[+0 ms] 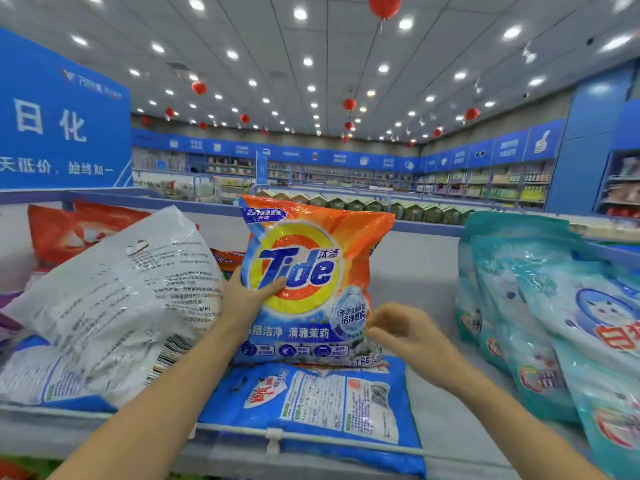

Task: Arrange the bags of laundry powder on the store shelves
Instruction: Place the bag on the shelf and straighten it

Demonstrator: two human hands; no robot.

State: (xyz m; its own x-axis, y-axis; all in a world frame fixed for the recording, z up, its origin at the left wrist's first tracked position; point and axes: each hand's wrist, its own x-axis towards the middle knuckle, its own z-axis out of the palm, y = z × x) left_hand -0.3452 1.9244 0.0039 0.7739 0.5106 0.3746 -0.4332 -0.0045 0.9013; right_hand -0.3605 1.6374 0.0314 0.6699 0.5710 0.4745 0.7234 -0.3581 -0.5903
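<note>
Both forearms are seen reaching up from the lower edge toward the shelf (419,271). The step in hand is judged to be the placing of the Tide bag (311,268), which is held upright at the middle of the shelf, its bottom edge resting on or just above a blue bag (311,400) laid flat behind the front rail (242,432). The left hand (247,299) is clamped on the Tide bag's left edge, the thumb (273,285) pressed across the printed front and the remaining fingers hidden behind the bag. The right hand (412,337) is held just beside the bag's lower right corner, palm turned inward; its fingers (381,322) are loosely curled and slightly apart, and whether the film is touched cannot be told through the blur. A white bag (121,289) is seen leaning at the left, close to the left wrist, and teal bags (519,306) are stood in a row at the right, well apart from the Tide bag. For the next move, a steadying grip by the right hand is probably called for, so that the bag can be squared and set down without toppling forward.
</note>
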